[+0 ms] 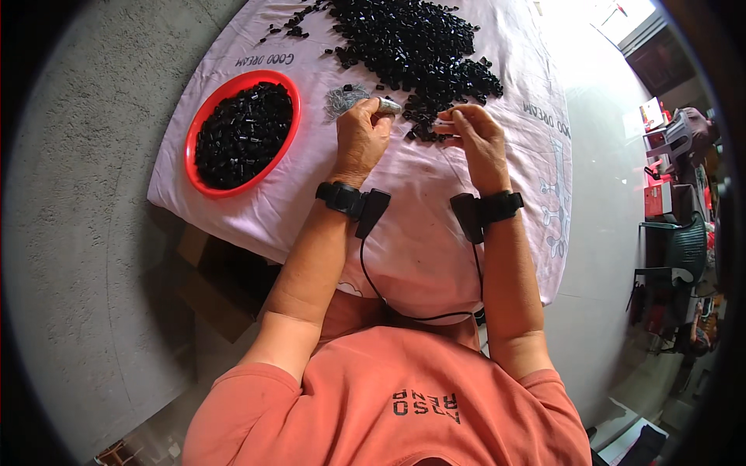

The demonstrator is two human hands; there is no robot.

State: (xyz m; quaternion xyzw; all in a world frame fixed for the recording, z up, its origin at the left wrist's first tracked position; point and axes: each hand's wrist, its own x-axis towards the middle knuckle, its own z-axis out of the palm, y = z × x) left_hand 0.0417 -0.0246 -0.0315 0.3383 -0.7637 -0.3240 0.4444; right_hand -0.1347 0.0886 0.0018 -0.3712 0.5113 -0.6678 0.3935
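Left hand: the left hand (360,136) was curled around a small silvery piece (387,105), its fingertips pinching it just short of the black pile.
Right hand: the right hand (475,133) was pinched on something small and pale at its fingertips; what it was could not be told.
Pile: loose black parts (412,43) lay heaped toward the cloth's far edge, its near fringe just beyond both hands.
Metal bits: a small grey heap (342,99) sat just left of the left hand.
Bowl: a red bowl (203,116) full of black parts stood near the cloth's left edge, well apart from the hands.
Cloth: a pale pink cloth (420,217) covered the table.
Risk: the pinched pieces looked tiny, so a loose grip could drop them into the pile; a sweeping wrist could scatter strays off the cloth's edge.
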